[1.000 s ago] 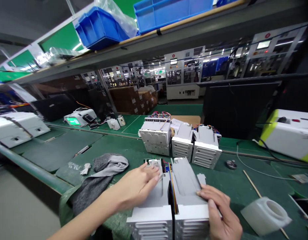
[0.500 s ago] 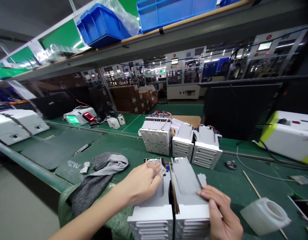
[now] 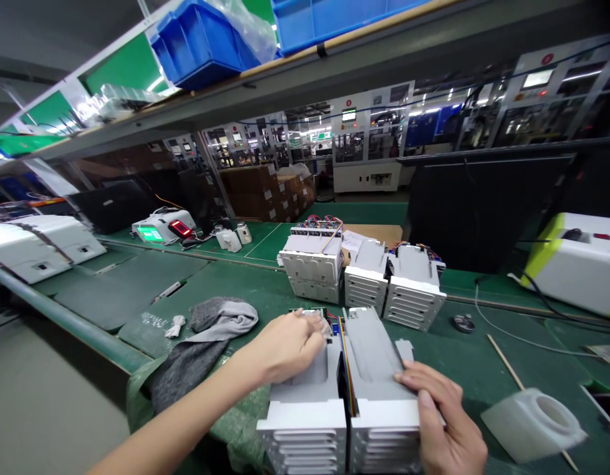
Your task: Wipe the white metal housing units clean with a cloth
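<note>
Two white louvred units sat side by side on the green worktop (image 3: 265, 290) at 6 o'clock, nearest the person: left unit (image 3: 305, 402) & right unit (image 3: 378, 369), touching, w/ a rainbow ribbon cable (image 3: 347, 376) running down the seam btwn them. Fronts were slatted, tops grey and stepped, and small circuit parts showed at the far ends.

Vs 1 s ago, the left hand (image 3: 285, 346) had gone from lying flat w/ fingers stretched to fingers curled, pinching at the far top end of the left unit. What exactly sat under the fingertips was too small to tell. The right hand (image 3: 440, 422) had barely shifted: released, palm down, fingers flat along the right unit's 3 o'clock edge.

At 12 o'clock of the pair stood three more units (image 3: 364, 274) in a row, coloured wires on top. A grey cloth (image 3: 206, 336) lay at 9 o'clock, near the left forearm. At 3–4 o'clock lay a white plastic tub (image 3: 532, 422), tipped on its side, over a thin wooden stick (image 3: 505, 363). Farther at 2 o'clock was a white-and-yellow machine (image 3: 576, 264). Blue bins (image 3: 200, 43) sat on the shelf overhead at 11 o'clock.
</note>
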`<state>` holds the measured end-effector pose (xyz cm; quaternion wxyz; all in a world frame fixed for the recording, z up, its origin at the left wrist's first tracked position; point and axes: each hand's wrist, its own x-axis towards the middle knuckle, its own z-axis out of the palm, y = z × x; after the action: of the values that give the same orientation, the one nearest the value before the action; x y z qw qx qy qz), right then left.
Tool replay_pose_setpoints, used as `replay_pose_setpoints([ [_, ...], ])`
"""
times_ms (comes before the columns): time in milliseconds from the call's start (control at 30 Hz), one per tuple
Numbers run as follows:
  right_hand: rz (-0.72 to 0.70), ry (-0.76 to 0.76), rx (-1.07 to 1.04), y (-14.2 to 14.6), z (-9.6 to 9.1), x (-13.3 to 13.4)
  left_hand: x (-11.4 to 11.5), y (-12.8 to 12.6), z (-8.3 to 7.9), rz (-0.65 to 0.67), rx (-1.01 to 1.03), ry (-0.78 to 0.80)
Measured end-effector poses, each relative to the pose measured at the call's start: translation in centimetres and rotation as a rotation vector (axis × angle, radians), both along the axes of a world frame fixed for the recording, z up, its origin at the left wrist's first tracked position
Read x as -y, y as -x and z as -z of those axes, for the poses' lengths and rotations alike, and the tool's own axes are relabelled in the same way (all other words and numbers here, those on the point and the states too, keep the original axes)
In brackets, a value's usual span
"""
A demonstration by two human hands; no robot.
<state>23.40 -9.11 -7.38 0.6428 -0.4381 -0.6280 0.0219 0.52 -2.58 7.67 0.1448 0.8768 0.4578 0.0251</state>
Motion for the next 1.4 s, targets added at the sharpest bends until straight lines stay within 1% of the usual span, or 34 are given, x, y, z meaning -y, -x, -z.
replay_pose_setpoints([
  [67,0.002,0.003,0.003,0.1,-0.1,0.0,1.5,0.2,-0.4,0.013,0.004,0.003],
  [133,-0.002,0.002,-0.010,0.2,0.0,0.0,3.9,0.7,-1.1,0.020,0.008,0.038],
  [200,-0.005,0.000,-0.026,0.3,0.1,0.0,5.8,1.2,-1.6,0.037,0.013,0.140],
  [267,-0.005,-0.007,-0.035,0.3,0.2,0.0,6.1,1.5,-1.7,0.025,0.033,0.192],
  [333,-0.006,-0.006,-0.037,0.2,0.3,0.0,4.8,1.5,-1.2,0.009,0.060,0.189],
  [433,-0.006,0.003,-0.032,0.0,0.5,-0.1,1.4,1.2,0.0,-0.005,0.140,0.124],
  [500,0.001,0.013,-0.033,0.0,0.6,-0.2,-0.4,1.1,0.6,-0.025,0.186,0.108],
  [567,0.014,0.032,-0.048,0.1,0.6,-0.2,-1.5,1.3,1.1,-0.034,0.223,0.106],
  [667,0.029,0.080,-0.063,0.3,0.1,0.2,-2.0,1.8,1.8,-0.060,0.290,0.114],
  [700,0.028,0.120,-0.066,0.2,-0.2,0.4,-2.1,1.9,2.1,-0.081,0.320,0.113],
  [767,0.007,0.257,-0.095,-0.3,-0.9,0.9,-2.2,2.1,2.6,-0.134,0.396,0.112],
  [833,-0.016,0.415,-0.168,-1.1,-1.9,1.5,-2.3,1.9,2.7,-0.193,0.499,0.125],
  [867,-0.020,0.467,-0.220,-1.5,-2.4,1.8,-2.2,1.7,2.5,-0.224,0.564,0.144],
  [933,-0.028,0.507,-0.341,-2.2,-3.7,2.2,-1.9,1.0,1.8,-0.284,0.717,0.214],
  [1000,-0.107,0.528,-0.489,-2.3,-5.2,2.5,-1.1,0.0,0.8,-0.321,0.877,0.335],
  [1067,-0.275,0.584,-0.653,-1.6,-6.6,2.7,0.3,-1.4,0.0,-0.324,1.004,0.494],
  [1133,-0.466,0.659,-0.774,-0.5,-7.9,2.8,1.8,-2.9,-0.4,-0.309,1.086,0.650],
  [1200,-0.611,0.725,-0.782,0.5,-8.8,2.8,3.1,-4.2,-0.4,-0.286,1.137,0.781],
  [1233,-0.647,0.740,-0.755,0.8,-9.0,2.8,3.6,-4.6,-0.2,-0.271,1.150,0.831],
  [1300,-0.648,0.734,-0.701,0.9,-9.0,2.7,4.2,-5.3,0.2,-0.248,1.155,0.897],
  [1400,-0.549,0.677,-0.684,0.2,-8.6,2.6,4.3,-5.9,0.8,-0.249,1.126,0.917],
])
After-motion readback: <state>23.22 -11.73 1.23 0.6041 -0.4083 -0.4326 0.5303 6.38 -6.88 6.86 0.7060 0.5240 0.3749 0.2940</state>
